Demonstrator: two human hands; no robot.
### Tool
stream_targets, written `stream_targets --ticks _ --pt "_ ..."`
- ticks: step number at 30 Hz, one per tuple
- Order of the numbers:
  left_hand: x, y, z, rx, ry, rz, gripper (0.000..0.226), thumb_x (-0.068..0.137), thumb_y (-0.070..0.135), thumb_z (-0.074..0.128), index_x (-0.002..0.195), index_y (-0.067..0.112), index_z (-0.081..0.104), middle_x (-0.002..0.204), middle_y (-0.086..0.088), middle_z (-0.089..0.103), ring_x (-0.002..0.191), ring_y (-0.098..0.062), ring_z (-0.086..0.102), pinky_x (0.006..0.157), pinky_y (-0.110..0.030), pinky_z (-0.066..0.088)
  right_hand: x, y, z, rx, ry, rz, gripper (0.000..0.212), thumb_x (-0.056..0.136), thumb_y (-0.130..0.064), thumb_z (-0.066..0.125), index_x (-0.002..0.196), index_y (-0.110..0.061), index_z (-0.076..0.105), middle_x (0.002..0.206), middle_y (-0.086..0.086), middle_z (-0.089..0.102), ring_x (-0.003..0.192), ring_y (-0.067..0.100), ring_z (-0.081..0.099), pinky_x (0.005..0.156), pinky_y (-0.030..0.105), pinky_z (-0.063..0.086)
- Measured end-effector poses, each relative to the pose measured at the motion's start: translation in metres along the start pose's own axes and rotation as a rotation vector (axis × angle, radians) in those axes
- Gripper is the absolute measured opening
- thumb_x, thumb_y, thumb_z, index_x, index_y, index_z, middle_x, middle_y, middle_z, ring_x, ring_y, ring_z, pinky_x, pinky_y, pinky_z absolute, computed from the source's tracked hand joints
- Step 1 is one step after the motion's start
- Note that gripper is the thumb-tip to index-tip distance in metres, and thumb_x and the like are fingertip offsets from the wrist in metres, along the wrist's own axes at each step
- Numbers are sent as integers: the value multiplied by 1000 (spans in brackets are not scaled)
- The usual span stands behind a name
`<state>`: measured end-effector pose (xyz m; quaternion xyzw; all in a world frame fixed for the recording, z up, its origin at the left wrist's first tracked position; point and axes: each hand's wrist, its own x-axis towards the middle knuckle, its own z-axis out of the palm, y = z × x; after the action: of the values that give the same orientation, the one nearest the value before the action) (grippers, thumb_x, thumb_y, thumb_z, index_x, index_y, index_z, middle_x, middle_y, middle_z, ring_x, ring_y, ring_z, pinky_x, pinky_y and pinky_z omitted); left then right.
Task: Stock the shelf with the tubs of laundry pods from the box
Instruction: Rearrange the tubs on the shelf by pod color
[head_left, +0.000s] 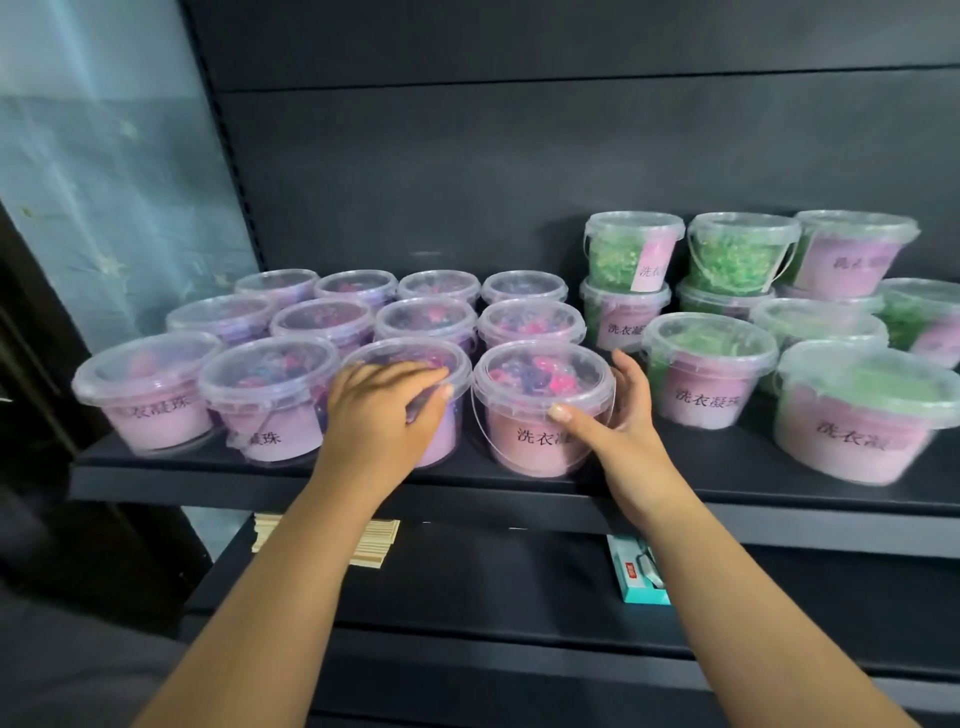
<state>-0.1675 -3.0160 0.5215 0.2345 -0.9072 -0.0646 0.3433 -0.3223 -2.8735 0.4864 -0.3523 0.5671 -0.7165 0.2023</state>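
**Front Row Under Alignment**

Head view: left hand (384, 410) clasps the clear round plastic tub of purple pods (410, 353) at 6 o'clock on the dark metal shelf (727, 460); right hand (621, 410) wraps the twin tub (540, 400) at its 3 o'clock, thumb in front; purpose judged: squaring both to the front edge.

Dark shelf (701, 457): purple-pod tubs (150, 395) in rows left, green-pod tubs (706, 369) partly stacked right.
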Motion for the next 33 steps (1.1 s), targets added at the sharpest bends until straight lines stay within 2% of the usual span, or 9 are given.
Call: stream_targets --ticks 4,8,11,14,16,19,24,29,33 --pt "0 2 -2 -61 22 -54 61 81 48 27 104 14 72 108 -3 70 102 -29 59 89 -21 22 1 -1 -1 -11 -68 22 111 38 -43 85 134 -27 32 129 -9 53 116 2 53 88 20 47" --pt "-1 4 -4 -115 1 -64 74 77 56 15 115 17 66 122 2 64 116 -22 50 96 -19 20 -2 -2 1 -67 -11 34 104 53 -36 88 138 -26 28 135 -5 48 120 6 50 99 25 43" --pt "4 4 -12 -305 -55 -180 51 89 46 34 114 16 66 122 -1 63 120 -19 47 101 -23 26 -5 -3 7 -157 54 11 99 54 -41 76 138 -26 26 138 -5 44 124 9 45 108 32 37" --pt "9 9 -21 -440 -109 -274 29 94 30 46 109 18 68 116 2 64 111 -15 53 90 -22 32 -8 -8 7 -181 17 19 103 56 -44 79 140 -25 23 140 -6 41 126 7 43 109 32 35" --pt "9 21 -24 -441 -83 -225 26 93 26 49 112 22 66 114 11 62 105 -5 52 88 -16 34 -9 -13 2 -179 2 50 104 61 -45 76 144 -28 17 147 -7 32 132 7 36 111 30 31" --pt "4 59 -21 -495 -87 -28 26 89 27 54 113 24 66 104 25 57 94 16 48 80 7 29 -9 -27 -17 -229 211 -26 78 80 -32 65 144 -20 24 149 0 30 131 7 32 106 23 28" --pt "2 122 3 -591 -178 206 31 87 34 59 115 24 64 106 25 54 106 19 38 85 10 24 -14 -49 -92 -870 477 -366 58 74 -44 48 116 -6 59 124 10 54 117 21 49 97 17 31" --pt "32 161 48 -521 -163 162 42 85 33 61 126 25 55 131 14 48 118 9 35 86 10 13 -16 -52 -166 -1516 518 -360 41 70 -37 58 97 -9 71 101 13 70 98 37 65 92 59 40" --pt "61 186 98 -386 -210 -36 72 81 38 65 143 30 28 156 1 12 143 -15 10 111 -21 11 -17 -59 -206 -1593 405 -271 39 63 -35 63 94 -15 73 96 10 73 88 36 68 85 59 45"
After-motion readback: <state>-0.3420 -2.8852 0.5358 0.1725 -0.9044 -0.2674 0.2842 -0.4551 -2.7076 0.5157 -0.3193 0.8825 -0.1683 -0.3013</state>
